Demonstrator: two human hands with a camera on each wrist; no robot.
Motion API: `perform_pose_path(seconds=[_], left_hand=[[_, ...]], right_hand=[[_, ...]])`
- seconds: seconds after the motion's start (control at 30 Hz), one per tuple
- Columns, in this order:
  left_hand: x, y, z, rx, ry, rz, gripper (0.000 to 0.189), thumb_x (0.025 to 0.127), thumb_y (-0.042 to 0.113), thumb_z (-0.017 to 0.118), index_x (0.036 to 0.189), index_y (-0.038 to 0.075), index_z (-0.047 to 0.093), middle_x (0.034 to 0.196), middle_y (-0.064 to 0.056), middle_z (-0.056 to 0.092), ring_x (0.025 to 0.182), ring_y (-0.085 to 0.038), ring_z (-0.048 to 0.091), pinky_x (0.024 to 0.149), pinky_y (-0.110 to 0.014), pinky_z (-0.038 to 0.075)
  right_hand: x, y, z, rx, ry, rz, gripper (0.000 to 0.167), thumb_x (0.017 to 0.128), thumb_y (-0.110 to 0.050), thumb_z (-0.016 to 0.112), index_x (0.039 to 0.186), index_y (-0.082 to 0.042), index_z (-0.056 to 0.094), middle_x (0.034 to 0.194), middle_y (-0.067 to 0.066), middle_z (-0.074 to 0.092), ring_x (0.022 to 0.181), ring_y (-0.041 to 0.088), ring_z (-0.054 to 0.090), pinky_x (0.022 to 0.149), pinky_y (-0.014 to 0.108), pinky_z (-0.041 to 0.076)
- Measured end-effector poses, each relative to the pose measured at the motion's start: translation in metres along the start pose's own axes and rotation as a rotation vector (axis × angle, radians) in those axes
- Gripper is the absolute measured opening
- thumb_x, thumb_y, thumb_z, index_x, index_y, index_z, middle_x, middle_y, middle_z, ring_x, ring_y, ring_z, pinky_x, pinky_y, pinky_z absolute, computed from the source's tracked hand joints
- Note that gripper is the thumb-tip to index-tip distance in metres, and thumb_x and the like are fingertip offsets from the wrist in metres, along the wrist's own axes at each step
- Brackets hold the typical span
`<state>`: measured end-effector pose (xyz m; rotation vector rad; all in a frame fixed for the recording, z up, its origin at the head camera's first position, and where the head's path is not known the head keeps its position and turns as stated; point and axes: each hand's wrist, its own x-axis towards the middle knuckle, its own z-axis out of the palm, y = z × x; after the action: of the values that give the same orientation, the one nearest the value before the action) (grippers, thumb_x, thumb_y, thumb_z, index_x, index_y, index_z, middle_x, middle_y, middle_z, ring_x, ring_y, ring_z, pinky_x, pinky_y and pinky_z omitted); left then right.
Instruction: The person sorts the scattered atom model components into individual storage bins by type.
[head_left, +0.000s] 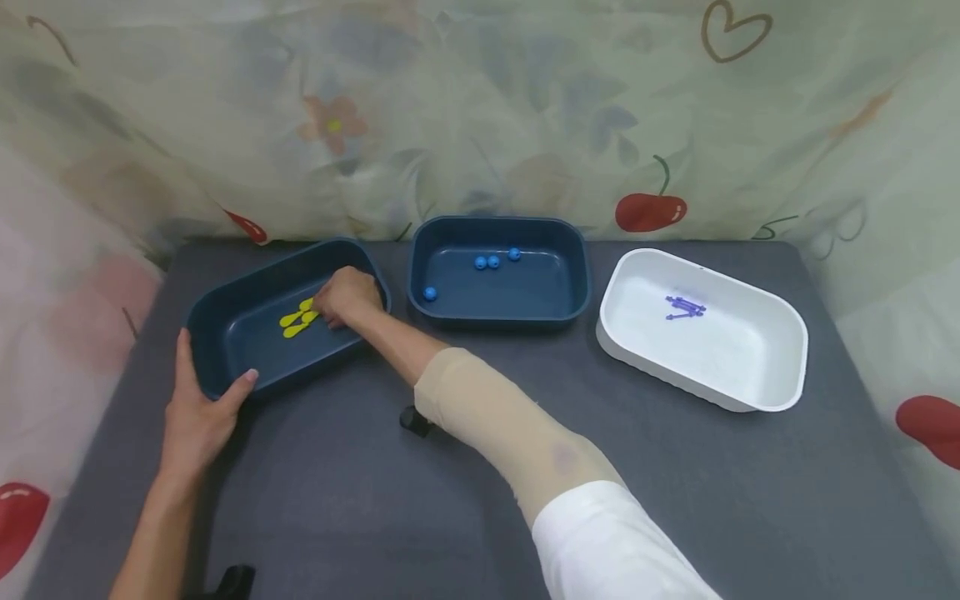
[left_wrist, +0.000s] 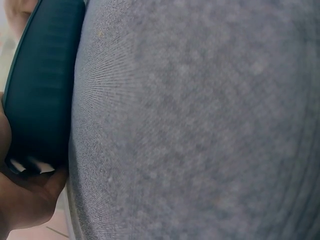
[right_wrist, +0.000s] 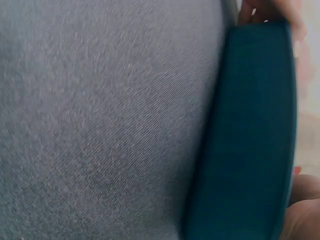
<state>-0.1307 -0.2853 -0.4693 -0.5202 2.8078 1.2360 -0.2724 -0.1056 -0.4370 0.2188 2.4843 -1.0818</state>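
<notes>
At the left stands a dark blue tray (head_left: 277, 379), angled on the table, holding several small yellow spoon-shaped pieces (head_left: 296, 330). My left hand (head_left: 197, 421) grips its near left corner, thumb over the rim and fingers along the end wall. The left wrist view shows that hand (left_wrist: 30, 197) around the end of the tray (left_wrist: 47, 75). My right hand (head_left: 348, 296) reaches into the tray beside the yellow pieces, fingers bent downward. Its fingertips are hidden, so whether it pinches a piece is unclear. In the right wrist view, the tray wall (right_wrist: 245, 135) covers most of the right hand (right_wrist: 305, 215).
A second dark blue tray (head_left: 498, 310) with several blue balls (head_left: 492, 262) stands at the back middle. To the right is a white tray (head_left: 742, 350) holding several purple sticks (head_left: 685, 307). A patterned curtain (head_left: 480, 108) hangs behind the grey table (head_left: 675, 500).
</notes>
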Motion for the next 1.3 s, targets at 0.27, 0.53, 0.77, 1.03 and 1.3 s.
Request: perform_pose_path(seconds=[0.27,0.53,0.77,1.03,1.3], left_hand=[[0.0,0.0,0.001,-0.017,-0.009,0.015,0.097,0.097,0.045,0.06,0.158,0.031,-0.014,0.165,-0.013,-0.003,0.147,-0.049,0.009,0.113,-0.067,0.01],[0.001,-0.001,0.003,-0.005,-0.038,0.048,0.098,0.098,0.046,0.058,0.157,0.027,-0.018,0.164,-0.012,-0.009,0.147,-0.049,0.005,0.113,-0.066,0.009],[0.002,-0.003,-0.001,0.054,-0.05,0.105,0.1,0.098,0.044,0.058,0.156,0.018,-0.019,0.163,-0.017,-0.01,0.147,-0.049,0.004,0.114,-0.065,0.009],[-0.003,0.011,-0.019,0.177,-0.036,0.192,0.103,0.097,0.04,0.064,0.157,0.003,-0.011,0.161,-0.027,-0.013,0.144,-0.052,-0.014,0.107,-0.074,-0.001],[-0.009,0.042,-0.026,0.205,-0.038,0.334,0.098,0.097,0.037,0.065,0.159,0.011,-0.006,0.164,-0.017,-0.008,0.149,-0.04,-0.011,0.108,-0.073,-0.001]], right_hand=[[-0.024,-0.012,-0.012,0.064,-0.143,-0.138,0.013,0.09,-0.031,0.075,0.099,-0.024,0.079,0.077,-0.004,0.073,0.065,0.006,0.067,0.06,0.017,0.053],[-0.041,-0.008,-0.033,-0.006,-0.179,-0.387,0.02,0.096,-0.035,0.067,0.113,-0.028,0.074,0.088,-0.016,0.068,0.07,0.001,0.062,0.063,0.017,0.048],[-0.051,0.005,-0.052,-0.084,-0.165,-0.524,0.029,0.097,-0.033,0.065,0.126,-0.026,0.068,0.101,-0.016,0.064,0.085,-0.002,0.059,0.069,0.015,0.046],[-0.055,0.031,-0.081,-0.141,-0.075,-0.681,0.036,0.1,-0.028,0.062,0.135,-0.023,0.063,0.129,-0.006,0.061,0.102,0.002,0.061,0.077,0.015,0.046],[-0.065,0.068,-0.117,-0.41,0.134,-0.885,0.042,0.1,-0.028,0.06,0.142,-0.02,0.057,0.139,0.0,0.055,0.119,0.015,0.055,0.093,0.025,0.045]])
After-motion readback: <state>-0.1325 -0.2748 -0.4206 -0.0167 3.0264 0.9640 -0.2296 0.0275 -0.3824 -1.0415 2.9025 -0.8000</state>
